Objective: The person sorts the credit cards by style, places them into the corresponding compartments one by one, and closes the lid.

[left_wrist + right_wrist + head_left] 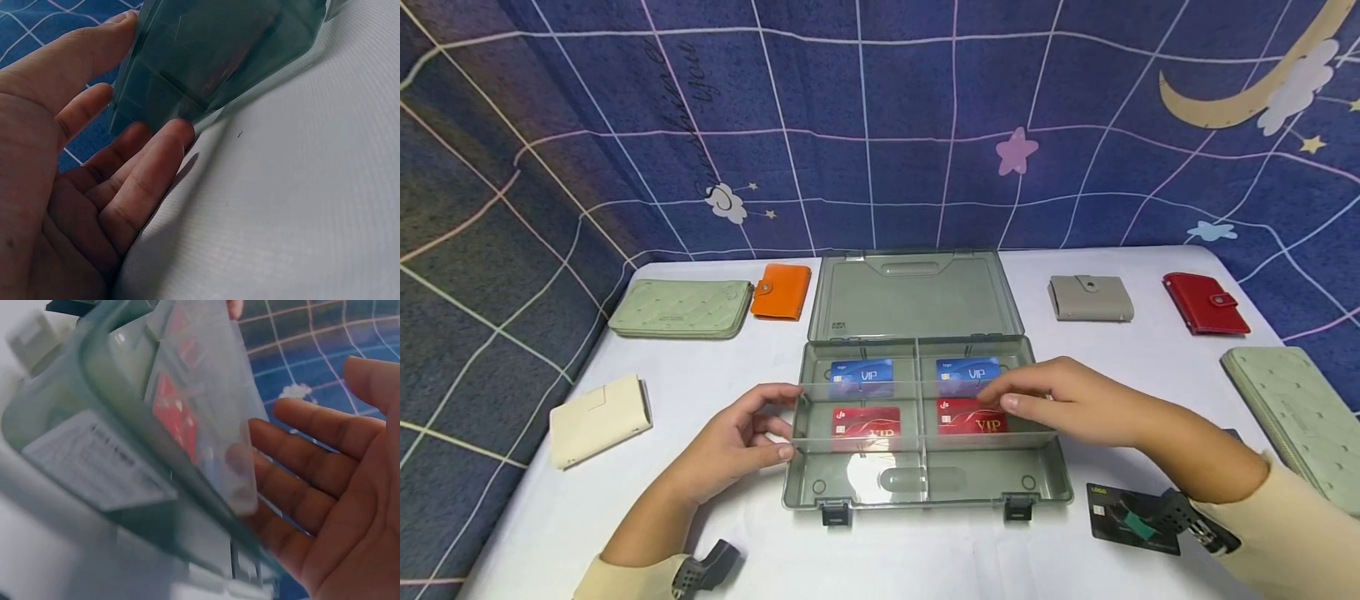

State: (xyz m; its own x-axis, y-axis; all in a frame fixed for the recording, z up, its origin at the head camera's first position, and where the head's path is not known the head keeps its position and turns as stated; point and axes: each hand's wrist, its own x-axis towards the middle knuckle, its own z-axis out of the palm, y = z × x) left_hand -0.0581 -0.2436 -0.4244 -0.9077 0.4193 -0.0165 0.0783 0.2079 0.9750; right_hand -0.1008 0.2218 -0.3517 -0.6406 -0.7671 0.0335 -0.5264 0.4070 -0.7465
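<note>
Holding the clear tray (925,417) over the open grey case (917,483), left hand (737,442) and right hand (1060,400) pinch its ends; four VIP cards (865,421) inside.

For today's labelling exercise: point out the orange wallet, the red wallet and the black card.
orange wallet (782,291), head view, middle of its cover.
red wallet (1205,303), head view, middle of its cover.
black card (1109,512), head view, its bare left part.
</note>
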